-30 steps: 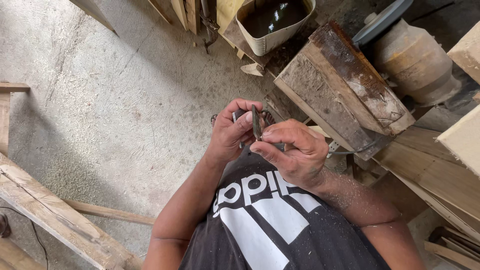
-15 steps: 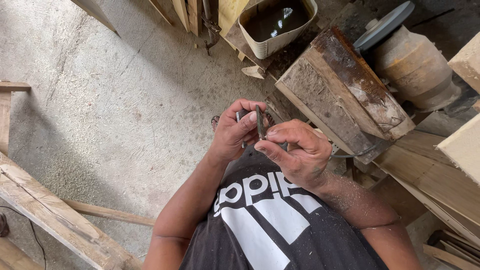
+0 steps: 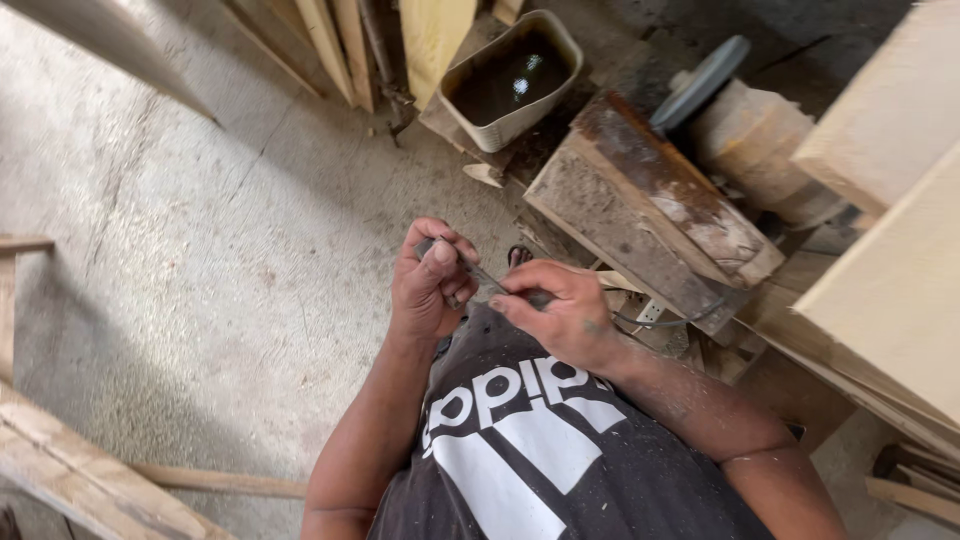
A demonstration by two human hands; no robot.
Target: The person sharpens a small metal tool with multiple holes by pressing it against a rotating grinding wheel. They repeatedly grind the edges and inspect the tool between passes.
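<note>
Tilted from upright a moment ago, the thin dark metal tool (image 3: 487, 279) now lies slantwise between the hands, left hand (image 3: 432, 285) pinching its ten-o'clock end, right hand (image 3: 562, 313) its four-o'clock end.

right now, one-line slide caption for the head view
Both hands, left hand and right hand, grip a thin dark metal tool above a dusty concrete floor.

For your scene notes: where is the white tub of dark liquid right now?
The white tub of dark liquid sits on the floor at top centre of the head view, beyond both hands, left of the weathered wooden block.
</note>
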